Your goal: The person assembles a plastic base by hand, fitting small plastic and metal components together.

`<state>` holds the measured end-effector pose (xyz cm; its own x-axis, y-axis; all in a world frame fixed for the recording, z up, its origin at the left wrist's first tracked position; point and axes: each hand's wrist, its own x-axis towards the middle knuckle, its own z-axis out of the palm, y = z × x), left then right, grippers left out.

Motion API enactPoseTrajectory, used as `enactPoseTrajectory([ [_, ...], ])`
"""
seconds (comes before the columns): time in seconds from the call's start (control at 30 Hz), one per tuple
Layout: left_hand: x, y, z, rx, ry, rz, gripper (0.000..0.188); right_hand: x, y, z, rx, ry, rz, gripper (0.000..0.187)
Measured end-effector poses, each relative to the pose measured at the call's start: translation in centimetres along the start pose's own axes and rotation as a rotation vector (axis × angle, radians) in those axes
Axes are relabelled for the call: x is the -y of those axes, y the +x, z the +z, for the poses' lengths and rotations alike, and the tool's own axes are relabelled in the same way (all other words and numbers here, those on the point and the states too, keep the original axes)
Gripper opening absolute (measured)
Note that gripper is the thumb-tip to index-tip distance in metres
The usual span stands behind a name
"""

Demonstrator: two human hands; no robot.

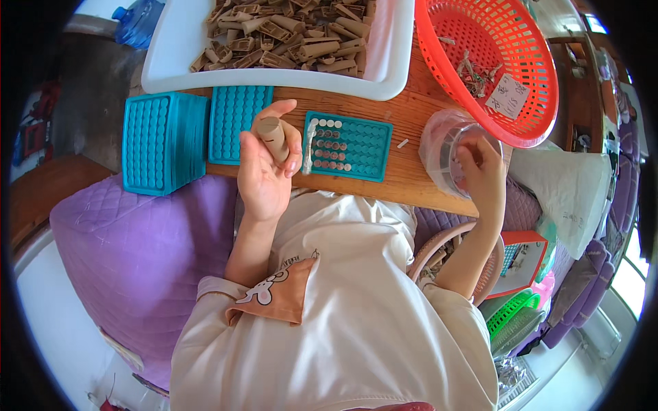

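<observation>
My left hand (262, 185) is raised over the near edge of the wooden table. Its fingers are curled round a tan tube-shaped plastic piece (273, 139) that stands upright, round end up. My right hand (485, 171) dips into a clear round tub (439, 152) lined with a thin plastic bag. Those fingertips are drawn together, and anything between them is too small or hidden to tell. Between my hands lies a teal tray (369, 145) with rows of round pockets. Small white and silvery discs fill part of its left side, beside a clear strip.
A white bin (274, 81) heaped with tan plastic pieces (319, 49) stands at the back. To its right sits a red basket (543, 82) with scraps and a handwritten card. Stacked teal trays (147, 144) and another teal tray (236, 130) are at left. A small white stick (402, 144) lies near the tub.
</observation>
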<state>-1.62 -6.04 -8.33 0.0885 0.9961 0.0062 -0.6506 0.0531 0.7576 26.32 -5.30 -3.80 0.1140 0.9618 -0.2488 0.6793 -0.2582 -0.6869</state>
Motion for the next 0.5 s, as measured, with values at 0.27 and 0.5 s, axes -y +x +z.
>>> enactPoseTrajectory([
  [0.27, 1.3, -1.0, 1.2, 0.091, -0.356, -0.293, 0.036, -4.6, 2.5, 1.0, 0.014, -0.59, -0.101, 0.014],
  [0.5, 1.8, -1.5, 1.5, 0.094, -0.479, -0.38, 0.035, -3.1, 0.7, -0.9, -0.067, -0.235, -0.08, 0.01],
])
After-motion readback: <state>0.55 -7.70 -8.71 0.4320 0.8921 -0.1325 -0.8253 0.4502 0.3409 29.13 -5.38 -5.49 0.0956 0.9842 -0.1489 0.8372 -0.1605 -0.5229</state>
